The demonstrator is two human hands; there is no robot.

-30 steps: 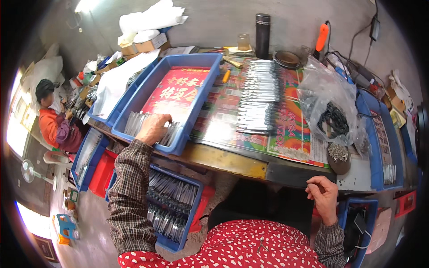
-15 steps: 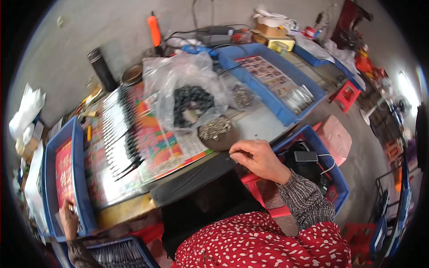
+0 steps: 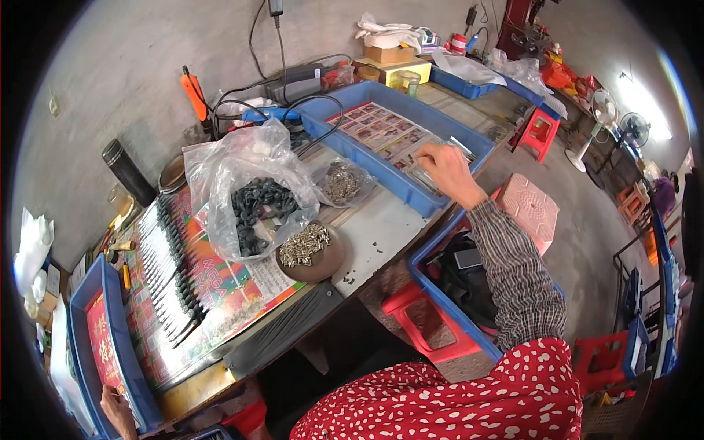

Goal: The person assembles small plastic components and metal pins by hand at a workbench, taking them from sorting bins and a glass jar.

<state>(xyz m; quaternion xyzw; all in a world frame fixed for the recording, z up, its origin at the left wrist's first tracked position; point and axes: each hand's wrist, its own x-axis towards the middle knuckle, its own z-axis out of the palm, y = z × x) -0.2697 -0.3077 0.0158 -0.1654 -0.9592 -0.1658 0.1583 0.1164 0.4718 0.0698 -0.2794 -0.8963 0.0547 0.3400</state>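
My right hand [image 3: 446, 170] is over the near right end of a long blue tray [image 3: 433, 207], its fingers curled in. Thin silvery metal pieces [image 3: 422, 178] lie beneath and beside it; what the fingers hold, if anything, is hidden. At the lower left, my left hand [image 3: 117, 412] is closed inside the near end of another blue tray [image 3: 145, 414] lined with red printed paper [image 3: 101, 341]. Its grasp is too small to make out. Between them, a brown dish [image 3: 323, 270] of small metal screws [image 3: 304, 246] sits at the table edge.
A row of silvery blades with dark ends [image 3: 172, 271] covers the table's left. Clear plastic bags hold black pieces [image 3: 257, 209] and small metal parts [image 3: 341, 182]. A blue crate [image 3: 429, 275] with a dark bag, and red [image 3: 433, 330] and pink stools [image 3: 526, 213], stand beside the table.
My right hand has moved from beside the screw dish, forward and right, over the long blue tray. My left hand is still at the left tray, lower in view. The whole view has shifted.
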